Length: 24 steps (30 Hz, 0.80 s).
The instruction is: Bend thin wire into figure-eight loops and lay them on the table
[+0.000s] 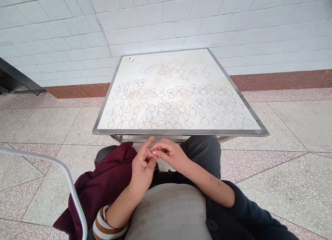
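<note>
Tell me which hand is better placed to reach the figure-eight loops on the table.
Left, probably. The left hand stands upright, its fingertips nearest the steel table edge, while the right hand lies turned inward against it. Whatever they pinch is too small to make out.

Left hand [142, 169] and right hand [171, 154] raised, fingertips [154, 152] pressed together.

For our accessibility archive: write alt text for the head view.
A person's left hand and right hand pinch something too small to make out, just in front of a steel-rimmed white table covered with rows of black figure-eight loops. A maroon cloth lies across the lap.
</note>
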### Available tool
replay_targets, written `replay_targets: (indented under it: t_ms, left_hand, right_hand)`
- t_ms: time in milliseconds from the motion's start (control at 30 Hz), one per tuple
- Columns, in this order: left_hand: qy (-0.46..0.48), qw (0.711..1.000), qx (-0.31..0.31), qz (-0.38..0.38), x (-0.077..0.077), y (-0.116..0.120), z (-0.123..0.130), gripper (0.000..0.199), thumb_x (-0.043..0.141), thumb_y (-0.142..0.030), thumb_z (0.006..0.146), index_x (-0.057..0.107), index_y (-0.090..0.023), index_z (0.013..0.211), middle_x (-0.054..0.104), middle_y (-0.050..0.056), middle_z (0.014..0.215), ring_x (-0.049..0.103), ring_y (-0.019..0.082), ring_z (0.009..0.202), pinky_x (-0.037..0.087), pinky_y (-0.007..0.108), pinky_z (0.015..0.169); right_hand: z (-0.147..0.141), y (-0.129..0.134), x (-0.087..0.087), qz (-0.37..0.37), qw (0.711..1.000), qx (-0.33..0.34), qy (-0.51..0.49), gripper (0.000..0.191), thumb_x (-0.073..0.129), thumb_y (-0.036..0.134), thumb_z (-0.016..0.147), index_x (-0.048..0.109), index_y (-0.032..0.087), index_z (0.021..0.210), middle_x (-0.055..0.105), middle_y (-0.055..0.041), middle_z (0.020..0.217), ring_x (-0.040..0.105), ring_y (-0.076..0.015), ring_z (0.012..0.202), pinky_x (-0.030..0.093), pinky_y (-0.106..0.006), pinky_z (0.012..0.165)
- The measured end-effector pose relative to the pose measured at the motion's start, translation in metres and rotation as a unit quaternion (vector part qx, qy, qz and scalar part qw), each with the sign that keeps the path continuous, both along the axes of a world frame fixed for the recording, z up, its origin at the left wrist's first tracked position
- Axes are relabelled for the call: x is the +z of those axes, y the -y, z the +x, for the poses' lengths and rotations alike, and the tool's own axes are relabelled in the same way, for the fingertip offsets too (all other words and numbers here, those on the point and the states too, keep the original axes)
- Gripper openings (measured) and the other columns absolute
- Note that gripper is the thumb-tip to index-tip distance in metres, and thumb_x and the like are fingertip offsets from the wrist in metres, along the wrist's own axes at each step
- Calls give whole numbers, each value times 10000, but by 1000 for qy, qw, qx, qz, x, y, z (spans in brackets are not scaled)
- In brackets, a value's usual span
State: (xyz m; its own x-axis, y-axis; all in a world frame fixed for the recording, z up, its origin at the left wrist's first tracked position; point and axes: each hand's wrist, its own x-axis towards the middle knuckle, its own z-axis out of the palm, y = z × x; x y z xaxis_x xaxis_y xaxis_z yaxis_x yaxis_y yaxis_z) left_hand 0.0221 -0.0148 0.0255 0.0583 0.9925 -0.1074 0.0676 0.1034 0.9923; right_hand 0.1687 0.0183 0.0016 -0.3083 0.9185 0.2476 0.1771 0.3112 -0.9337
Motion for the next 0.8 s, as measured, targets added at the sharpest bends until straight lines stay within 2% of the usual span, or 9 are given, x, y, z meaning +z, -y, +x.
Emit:
replay_targets:
  t_ms: [167,300,500,667,800]
  left_hand:
    - [18,1000,0,0,2,-1,-2,541,620,-225,853,501,-225,1381,487,-55,712,465,101,609,435,244,620]
    - [12,1000,-2,8,1,-1,-3,539,623,-233,854,502,-227,1380,491,-56,718,462,98,606,439,242,618]
    - [-12,1000,-2,19,-1,-1,-2,494,618,-221,858,544,-216,1346,487,-54,702,460,100,614,428,244,638]
    - [11,1000,9,6,0,-3,-2,495,626,-231,849,547,-215,1338,493,-59,674,462,101,586,428,242,609]
    - [12,1000,10,3,1,-3,-2,504,613,-230,855,534,-214,1352,484,-60,665,465,103,572,437,242,584]
  right_hand:
    - [1,0,-5,-6,1000,-26,-10,138,588,220,896,666,243,1008,617,0,778,550,-140,674,441,-264,613]
    - [2,0,-4,20,1000,-14,-9,104,573,226,914,668,240,955,635,-11,797,572,-153,734,449,-275,650]
    - [-4,1,-6,9,999,-39,-9,87,593,236,902,657,224,844,641,-17,793,575,-153,712,454,-278,633]
    - [-5,1,-9,6,999,-51,-11,104,590,257,918,678,241,971,677,-31,899,604,-166,779,494,-302,689]
    - [-3,0,-6,44,997,-63,6,159,550,261,957,698,259,1014,674,-27,852,601,-172,804,502,-316,730]
